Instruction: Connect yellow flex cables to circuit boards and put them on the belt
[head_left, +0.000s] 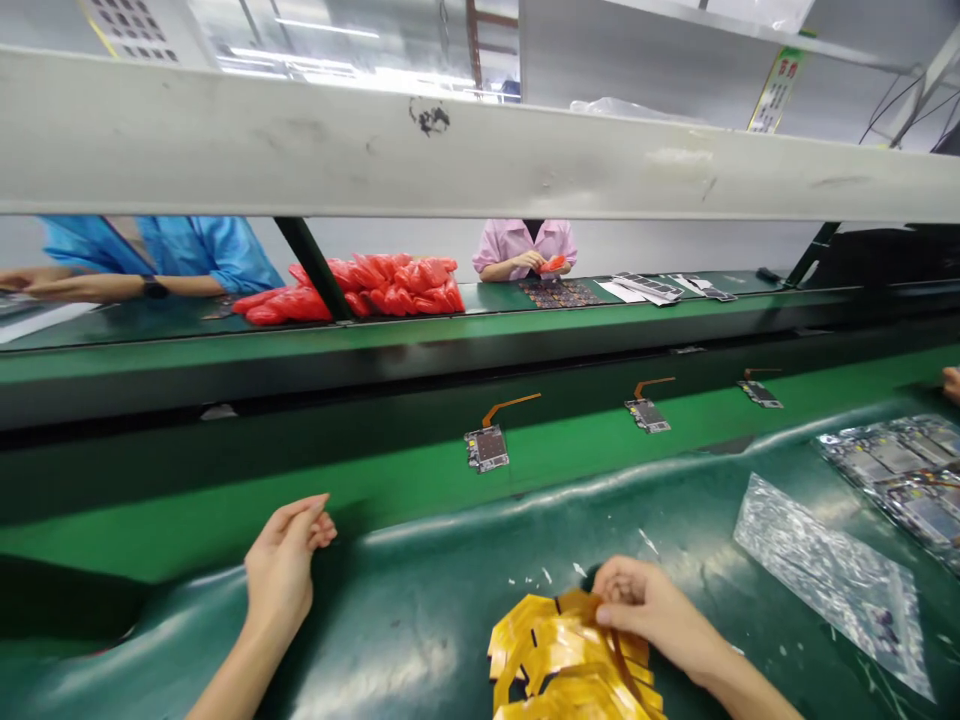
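Note:
My left hand [286, 560] hovers at the near edge of the green conveyor belt [390, 470], fingers curled together with nothing visible in them. At the lower middle lies a pile of gold-yellow flex cables [570, 660] on the green work mat [405, 620]. My right hand [645, 605] is closed at the pile's upper right edge, thumb and fingers pinching a flex cable there; its far end is lost among the others. On the belt rest circuit boards, each with a thin orange flex strip: one nearest [487, 449], another [648, 415] and a third [760, 393] farther right.
A clear plastic bag [832, 575] and a pack of circuit boards [900, 470] lie on the right of the mat. Red pouches [397, 285] are heaped on the far bench. Two people sit across; another person's hand [951, 384] shows at the right edge. A white beam [480, 150] crosses above.

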